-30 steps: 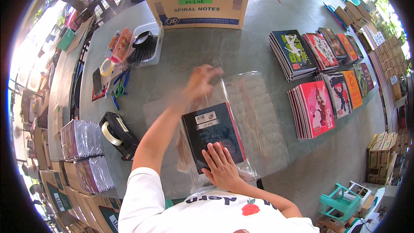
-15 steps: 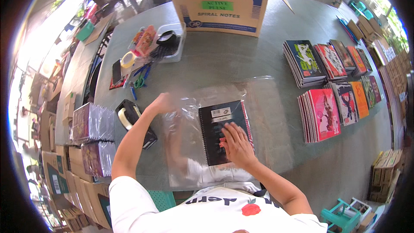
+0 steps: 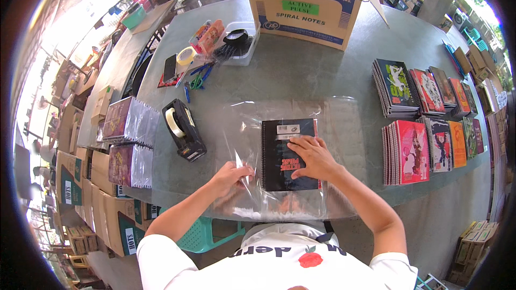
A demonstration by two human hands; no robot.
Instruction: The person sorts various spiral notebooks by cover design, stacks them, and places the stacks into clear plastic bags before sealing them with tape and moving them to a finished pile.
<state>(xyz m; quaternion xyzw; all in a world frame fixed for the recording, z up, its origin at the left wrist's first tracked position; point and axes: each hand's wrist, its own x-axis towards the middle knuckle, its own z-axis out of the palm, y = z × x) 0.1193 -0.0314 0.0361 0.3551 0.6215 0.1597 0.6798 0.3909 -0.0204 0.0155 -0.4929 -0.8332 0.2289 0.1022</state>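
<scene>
A black spiral notebook [image 3: 273, 156] with a white label and red lettering lies on clear plastic film [image 3: 341, 139] near the table's front edge. My right hand [image 3: 314, 158] rests on the notebook's right half, fingers stretched out over the cover. To the notebook's left, my left hand [image 3: 235, 174] pinches the edge of the plastic film, and a fold of it stands up between thumb and fingers. Left of that hand is a black tape dispenser [image 3: 184, 130] with a roll of clear tape.
Stacks of notebooks [image 3: 406, 150] stand at the right. Plastic-wrapped notebook bundles [image 3: 129, 166] are at the left edge. A cardboard box [image 3: 301, 16] stands at the back, beside a clear plastic tub [image 3: 248, 53], masking tape [image 3: 186, 55], scissors [image 3: 197, 81] and a phone [image 3: 170, 67].
My left hand has come down and toward me from the film's upper left, and now grips its edge. My right hand stays on the notebook. The whole view has shifted.
</scene>
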